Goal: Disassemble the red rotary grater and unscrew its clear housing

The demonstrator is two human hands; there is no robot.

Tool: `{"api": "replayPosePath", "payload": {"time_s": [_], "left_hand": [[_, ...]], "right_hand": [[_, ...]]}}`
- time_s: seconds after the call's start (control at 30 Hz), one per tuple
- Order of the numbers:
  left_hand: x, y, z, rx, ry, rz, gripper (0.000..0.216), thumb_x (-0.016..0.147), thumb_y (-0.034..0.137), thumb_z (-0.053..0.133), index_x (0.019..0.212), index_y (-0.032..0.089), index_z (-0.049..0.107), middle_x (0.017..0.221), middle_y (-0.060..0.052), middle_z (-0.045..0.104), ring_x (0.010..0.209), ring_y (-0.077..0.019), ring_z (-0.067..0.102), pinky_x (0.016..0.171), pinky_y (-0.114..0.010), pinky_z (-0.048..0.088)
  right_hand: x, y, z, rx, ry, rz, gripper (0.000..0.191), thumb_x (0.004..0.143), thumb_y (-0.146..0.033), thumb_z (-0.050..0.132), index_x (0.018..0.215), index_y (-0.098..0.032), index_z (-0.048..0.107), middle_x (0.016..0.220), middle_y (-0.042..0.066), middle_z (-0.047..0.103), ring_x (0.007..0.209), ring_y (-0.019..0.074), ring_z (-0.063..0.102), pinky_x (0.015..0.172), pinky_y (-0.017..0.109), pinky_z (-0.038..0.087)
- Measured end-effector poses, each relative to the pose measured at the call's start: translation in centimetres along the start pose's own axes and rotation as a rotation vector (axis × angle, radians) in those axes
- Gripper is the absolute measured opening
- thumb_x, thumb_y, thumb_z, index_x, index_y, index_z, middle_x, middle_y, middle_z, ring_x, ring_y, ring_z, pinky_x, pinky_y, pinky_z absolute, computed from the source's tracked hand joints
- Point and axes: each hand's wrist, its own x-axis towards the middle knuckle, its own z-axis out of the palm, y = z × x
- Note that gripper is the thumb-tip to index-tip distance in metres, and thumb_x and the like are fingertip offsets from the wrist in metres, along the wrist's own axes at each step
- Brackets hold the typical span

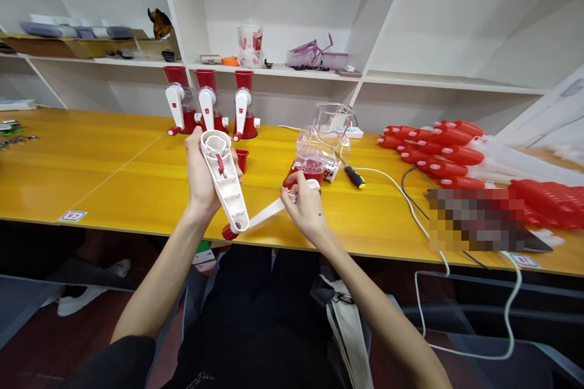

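My left hand (pixel 201 173) is closed around a white crank handle (pixel 227 185), its hollow inner side facing me. A small red piece with a spring (pixel 220 164) sits in the hollow, and a red knob (pixel 229 232) shows at the lower end. With its fingers pinched, my right hand (pixel 306 206) holds a long, thin white plastic strip (pixel 267 213) slanting toward the handle's lower end. Just beyond that hand stands a rotary grater body with a clear housing (pixel 314 144) and a red base (pixel 314 165), partly hidden by my fingers.
Three assembled red-and-white rotary graters (pixel 244 103) stand at the back. A red cup-like part (pixel 242 160) is behind my left hand. To the right lie a screwdriver (pixel 354 177), a white cable (pixel 396 179), a pile of red parts (pixel 456 152) and a pixelated dark object (pixel 479 219).
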Motion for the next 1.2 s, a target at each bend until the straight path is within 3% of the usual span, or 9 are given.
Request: {"api": "replayPosePath", "payload": {"time_s": [0.27, 0.43, 0.53, 0.63, 0.73, 0.8, 0.97, 1.07, 1.2], "left_hand": [[-0.2, -0.4, 0.2, 0.004, -0.020, 0.018, 0.058, 0.095, 0.066, 0.034, 0.071, 0.020, 0.058, 0.050, 0.001, 0.052, 0.042, -0.0118, 0.056, 0.042, -0.021, 0.045], [-0.8, -0.2, 0.4, 0.060, -0.019, 0.010, 0.058, 0.092, 0.071, 0.035, 0.068, 0.021, 0.053, 0.055, -0.001, 0.057, 0.051, -0.0142, 0.063, 0.045, -0.021, 0.048], [-0.8, -0.6, 0.4, 0.094, -0.005, 0.044, 0.059, 0.093, 0.071, 0.033, 0.068, 0.021, 0.052, 0.056, -0.001, 0.058, 0.053, -0.0145, 0.064, 0.046, -0.022, 0.049], [-0.3, -1.7, 0.3, 0.112, 0.067, 0.115, 0.062, 0.092, 0.075, 0.031, 0.069, 0.021, 0.051, 0.056, -0.001, 0.057, 0.052, -0.0141, 0.064, 0.047, -0.022, 0.049], [0.2, -3.3, 0.4, 0.123, 0.183, 0.200, 0.064, 0.090, 0.079, 0.031, 0.072, 0.021, 0.050, 0.058, 0.001, 0.057, 0.052, -0.0131, 0.064, 0.048, -0.021, 0.048], [0.0, -4.4, 0.6, 0.124, 0.224, 0.212, 0.063, 0.090, 0.078, 0.030, 0.074, 0.021, 0.051, 0.060, 0.001, 0.059, 0.052, -0.0124, 0.063, 0.048, -0.021, 0.048], [-1.0, -6.3, 1.5, 0.192, 0.005, 0.150, 0.059, 0.097, 0.066, 0.023, 0.075, 0.020, 0.054, 0.064, -0.002, 0.061, 0.059, -0.0144, 0.066, 0.052, -0.023, 0.049], [0.0, -6.4, 0.6, 0.312, -0.106, 0.214, 0.050, 0.098, 0.057, 0.028, 0.082, 0.020, 0.057, 0.073, -0.003, 0.066, 0.070, -0.0161, 0.069, 0.057, -0.023, 0.051], [3.0, -5.5, -2.0, 0.489, -0.127, 0.299, 0.028, 0.089, 0.047, 0.058, 0.091, 0.019, 0.059, 0.080, -0.003, 0.069, 0.072, -0.0139, 0.068, 0.064, -0.022, 0.052]], "right_hand": [[3.1, -0.2, 6.0, 0.194, -0.059, 0.255, 0.044, 0.095, -0.045, 0.054, 0.124, -0.012, 0.056, 0.113, 0.008, 0.061, 0.100, 0.0118, 0.061, 0.088, 0.031, 0.057], [3.2, 0.1, 7.8, 0.237, -0.049, 0.267, 0.046, 0.094, -0.044, 0.056, 0.129, -0.013, 0.054, 0.125, 0.010, 0.058, 0.114, 0.0162, 0.059, 0.099, 0.039, 0.055], [2.1, -0.3, 6.9, 0.286, -0.070, 0.191, 0.047, 0.094, -0.043, 0.057, 0.131, -0.014, 0.054, 0.134, 0.011, 0.053, 0.124, 0.0190, 0.054, 0.106, 0.043, 0.051], [0.7, -1.2, 4.7, 0.380, -0.125, 0.120, 0.046, 0.095, -0.047, 0.052, 0.126, -0.013, 0.056, 0.132, 0.012, 0.054, 0.121, 0.0179, 0.055, 0.102, 0.040, 0.053], [-0.7, -2.4, 2.3, 0.517, -0.291, 0.065, 0.059, 0.101, -0.058, 0.025, 0.115, -0.011, 0.057, 0.109, 0.011, 0.064, 0.099, 0.0117, 0.063, 0.088, 0.029, 0.057], [-1.8, -3.0, 1.2, 0.585, -0.416, 0.027, 0.066, 0.098, -0.065, 0.020, 0.107, -0.011, 0.058, 0.090, 0.009, 0.066, 0.084, 0.0098, 0.064, 0.082, 0.026, 0.057], [-3.1, -2.7, 0.3, 0.595, -0.448, 0.018, 0.057, 0.094, -0.069, 0.033, 0.103, -0.014, 0.049, 0.060, -0.004, 0.045, 0.056, 0.0058, 0.048, 0.064, 0.022, 0.049], [-2.5, -1.9, -0.3, 0.496, -0.399, 0.030, 0.053, 0.093, -0.067, 0.037, 0.102, -0.015, 0.047, 0.065, -0.005, 0.045, 0.052, 0.0036, 0.040, 0.055, 0.019, 0.041], [-2.1, -1.6, -1.3, 0.246, -0.334, 0.031, 0.042, 0.096, -0.053, 0.043, 0.114, -0.015, 0.051, 0.079, -0.001, 0.056, 0.062, 0.0039, 0.047, 0.059, 0.018, 0.038]]}}
